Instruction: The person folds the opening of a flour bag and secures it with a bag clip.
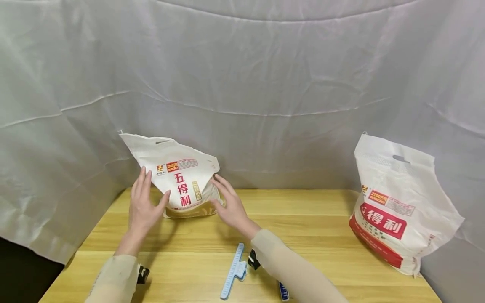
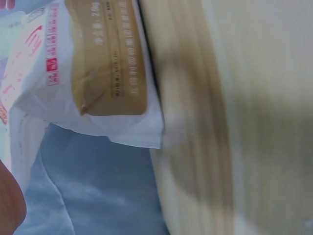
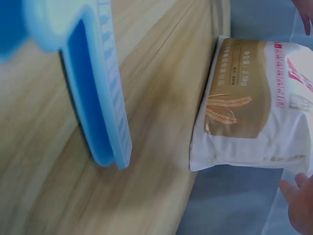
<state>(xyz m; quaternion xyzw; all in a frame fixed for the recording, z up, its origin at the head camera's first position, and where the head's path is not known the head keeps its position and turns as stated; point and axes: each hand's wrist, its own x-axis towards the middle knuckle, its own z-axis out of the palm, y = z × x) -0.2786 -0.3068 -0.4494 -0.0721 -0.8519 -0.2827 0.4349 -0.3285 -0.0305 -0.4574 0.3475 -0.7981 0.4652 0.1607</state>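
A white flour bag [image 1: 182, 181] with red lettering and a gold lower band stands at the back left of the table, its top slanting to the left. My left hand [image 1: 143, 206] is at the bag's left side, fingers extended and thumb spread against its front. Along the opposite edge is my right hand [image 1: 233, 206], its fingers stretched toward the bag's side; whether all of them touch cannot be told. The left wrist view shows the bag's gold panel [image 2: 110, 58] and part of my left thumb [image 2: 10, 200]. Fingers of my right hand [image 3: 299, 205] appear beside the bag in the right wrist view.
A light blue sealing clip [image 1: 234, 271] lies on the wooden table [image 1: 189, 261] near the front. Partly hidden by my right sleeve is a dark blue clip [image 1: 283, 291]. A second flour bag [image 1: 398, 210] with a red label leans at the right. Grey cloth [image 1: 242, 84] hangs behind.
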